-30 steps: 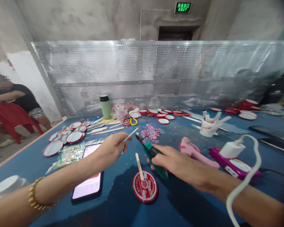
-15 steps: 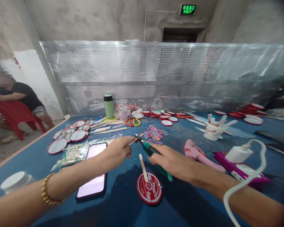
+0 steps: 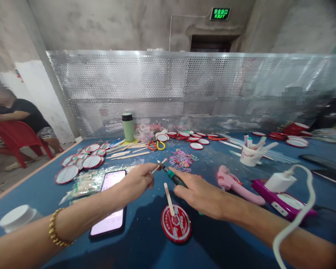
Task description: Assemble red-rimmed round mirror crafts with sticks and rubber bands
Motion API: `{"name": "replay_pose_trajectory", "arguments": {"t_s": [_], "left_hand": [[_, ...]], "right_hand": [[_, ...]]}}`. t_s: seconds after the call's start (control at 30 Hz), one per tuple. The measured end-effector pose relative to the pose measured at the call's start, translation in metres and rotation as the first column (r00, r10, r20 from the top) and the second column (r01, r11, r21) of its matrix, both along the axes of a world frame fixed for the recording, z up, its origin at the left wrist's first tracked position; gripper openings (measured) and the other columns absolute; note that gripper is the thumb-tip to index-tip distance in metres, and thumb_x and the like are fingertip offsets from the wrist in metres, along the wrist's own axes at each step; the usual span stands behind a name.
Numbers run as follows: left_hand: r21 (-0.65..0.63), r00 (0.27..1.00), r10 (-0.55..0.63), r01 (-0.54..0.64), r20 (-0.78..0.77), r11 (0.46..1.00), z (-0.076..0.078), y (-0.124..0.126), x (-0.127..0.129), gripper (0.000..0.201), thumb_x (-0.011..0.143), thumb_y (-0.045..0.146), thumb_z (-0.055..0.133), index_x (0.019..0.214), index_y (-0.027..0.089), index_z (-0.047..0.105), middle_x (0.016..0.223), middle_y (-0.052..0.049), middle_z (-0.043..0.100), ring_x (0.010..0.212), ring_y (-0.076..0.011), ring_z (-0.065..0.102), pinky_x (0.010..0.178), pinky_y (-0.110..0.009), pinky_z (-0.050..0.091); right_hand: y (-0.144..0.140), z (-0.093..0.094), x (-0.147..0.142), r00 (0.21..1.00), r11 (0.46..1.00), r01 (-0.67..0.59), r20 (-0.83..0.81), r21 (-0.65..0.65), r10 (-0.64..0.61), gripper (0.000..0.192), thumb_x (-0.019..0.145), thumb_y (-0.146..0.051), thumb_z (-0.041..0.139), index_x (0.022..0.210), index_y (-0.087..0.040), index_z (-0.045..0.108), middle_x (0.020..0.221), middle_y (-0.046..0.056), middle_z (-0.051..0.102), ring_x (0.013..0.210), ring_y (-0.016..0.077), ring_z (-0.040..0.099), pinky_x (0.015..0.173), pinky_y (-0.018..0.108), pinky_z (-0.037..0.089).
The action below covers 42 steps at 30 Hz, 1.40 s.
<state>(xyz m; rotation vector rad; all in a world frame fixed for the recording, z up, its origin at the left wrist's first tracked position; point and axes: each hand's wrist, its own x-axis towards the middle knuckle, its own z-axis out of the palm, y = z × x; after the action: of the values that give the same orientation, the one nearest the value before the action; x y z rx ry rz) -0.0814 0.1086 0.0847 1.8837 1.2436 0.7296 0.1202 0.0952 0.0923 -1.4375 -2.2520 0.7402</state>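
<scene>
Closest to you on the blue worktop (image 3: 145, 239) lies a round red disc (image 3: 176, 223) with a pale wooden stick (image 3: 168, 194) rising from it, tilted away from you. To its left a phone (image 3: 109, 207) lies face up with its screen lit, and at the near left edge sits a white lid (image 3: 16, 217). Just above the disc your two hands meet. Your left hand (image 3: 137, 181), a gold bracelet (image 3: 55, 233) on its wrist, pinches a thin wooden stick (image 3: 159, 165) between thumb and fingertips. Your right hand (image 3: 200, 192) is closed around a green-handled glue tool (image 3: 173, 177), whose dark tip touches the end of that thin stick. To your right lie a pink glue gun (image 3: 235, 185) and a purple power strip (image 3: 285, 201) with a white charger (image 3: 278, 182) plugged in. Farther off are coloured rubber bands (image 3: 183, 158), a white cup (image 3: 250, 156) of sticks, more red-rimmed discs (image 3: 81, 162), scissors (image 3: 154, 145) and a green flask (image 3: 128, 127). A perforated metal screen (image 3: 184, 89) closes the far edge. At far left a person (image 3: 16, 116) sits on a red chair (image 3: 14, 138).
</scene>
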Motion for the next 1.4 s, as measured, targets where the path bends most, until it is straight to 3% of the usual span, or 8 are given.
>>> {"name": "replay_pose_trajectory", "arguments": {"t_s": [0.1, 0.17, 0.33, 0.43, 0.8, 0.97, 1.07, 1.4], "left_hand": [[-0.015, 1.000, -0.006, 0.005, -0.020, 1.000, -0.001, 0.003, -0.001, 0.033, 0.082, 0.019, 0.041, 0.102, 0.017, 0.067, 0.062, 0.002, 0.049, 0.051, -0.0116, 0.038, 0.048, -0.022, 0.028], [-0.013, 0.999, -0.013, 0.012, -0.034, 1.000, -0.002, 0.004, -0.002, 0.031, 0.082, 0.017, 0.040, 0.099, 0.017, 0.066, 0.061, 0.002, 0.050, 0.050, -0.0112, 0.038, 0.047, -0.022, 0.027], [-0.021, 0.999, -0.006, 0.005, -0.032, 1.000, -0.001, 0.002, -0.001, 0.027, 0.082, 0.016, 0.039, 0.094, 0.017, 0.063, 0.061, 0.003, 0.049, 0.047, -0.0096, 0.035, 0.046, -0.022, 0.026], [-0.037, 1.000, -0.003, 0.002, -0.028, 0.999, 0.001, -0.001, 0.001, 0.026, 0.083, 0.016, 0.039, 0.094, 0.017, 0.063, 0.061, 0.003, 0.048, 0.046, -0.0091, 0.034, 0.046, -0.022, 0.026], [-0.085, 0.995, -0.039, 0.032, -0.087, 0.996, -0.002, 0.008, -0.003, 0.032, 0.082, 0.013, 0.039, 0.102, 0.016, 0.063, 0.061, 0.004, 0.050, 0.042, -0.0077, 0.034, 0.042, -0.020, 0.027], [-0.171, 0.995, 0.028, -0.045, -0.099, 0.984, 0.004, 0.015, 0.001, 0.026, 0.087, 0.014, 0.038, 0.096, 0.015, 0.062, 0.058, 0.005, 0.047, 0.040, -0.0062, 0.031, 0.040, -0.017, 0.024], [-0.208, 0.988, 0.089, -0.115, -0.129, 0.971, 0.002, 0.019, 0.006, 0.024, 0.087, 0.014, 0.038, 0.089, 0.015, 0.062, 0.054, 0.006, 0.043, 0.038, -0.0059, 0.031, 0.039, -0.017, 0.024], [-0.273, 0.962, 0.055, -0.130, -0.267, 0.953, -0.015, 0.041, 0.017, 0.021, 0.087, 0.017, 0.042, 0.088, 0.014, 0.063, 0.053, 0.007, 0.040, 0.038, -0.0058, 0.031, 0.040, -0.019, 0.025]], "right_hand": [[0.000, -0.002, 0.001, 0.999, 1.000, 0.007, 0.034, 0.014, -0.008, 0.062, 0.084, -0.031, 0.048, 0.144, -0.016, 0.049, 0.127, 0.015, 0.066, 0.121, 0.0317, 0.059, 0.102, 0.044, 0.043], [0.000, -0.001, 0.000, 1.000, 1.000, -0.004, 0.004, 0.021, 0.004, 0.060, 0.083, -0.030, 0.049, 0.141, -0.017, 0.053, 0.120, 0.013, 0.069, 0.116, 0.0304, 0.061, 0.099, 0.041, 0.045], [-0.001, 0.003, 0.000, 0.996, 0.998, -0.060, -0.066, -0.002, 0.060, 0.046, 0.082, -0.024, 0.048, 0.124, -0.020, 0.065, 0.093, 0.005, 0.073, 0.089, 0.0220, 0.064, 0.082, 0.031, 0.048], [0.000, 0.003, 0.001, 0.995, 0.997, -0.079, -0.058, -0.019, 0.078, 0.039, 0.083, -0.022, 0.046, 0.116, -0.022, 0.067, 0.090, 0.002, 0.072, 0.075, 0.0170, 0.060, 0.072, 0.027, 0.045], [0.003, 0.000, 0.001, 0.994, 0.995, -0.097, -0.052, -0.004, 0.096, 0.030, 0.082, -0.021, 0.047, 0.105, -0.020, 0.064, 0.087, 0.002, 0.067, 0.078, 0.0167, 0.057, 0.073, 0.026, 0.045], [0.010, 0.005, -0.004, 1.000, 0.983, -0.024, -0.021, -0.184, 0.021, 0.018, 0.081, -0.023, 0.047, 0.094, -0.019, 0.059, 0.073, 0.000, 0.061, 0.061, 0.0127, 0.055, 0.055, 0.023, 0.042], [0.015, 0.008, -0.007, 0.998, 0.935, 0.056, -0.001, -0.351, -0.060, 0.009, 0.080, -0.025, 0.049, 0.080, -0.018, 0.055, 0.064, -0.001, 0.058, 0.048, 0.0110, 0.050, 0.044, 0.022, 0.038], [0.048, -0.008, -0.009, 0.993, 0.807, 0.096, -0.001, -0.582, -0.119, 0.025, 0.080, -0.022, 0.047, 0.058, -0.013, 0.056, 0.049, 0.003, 0.058, 0.035, 0.0080, 0.047, 0.037, 0.019, 0.042]]}}
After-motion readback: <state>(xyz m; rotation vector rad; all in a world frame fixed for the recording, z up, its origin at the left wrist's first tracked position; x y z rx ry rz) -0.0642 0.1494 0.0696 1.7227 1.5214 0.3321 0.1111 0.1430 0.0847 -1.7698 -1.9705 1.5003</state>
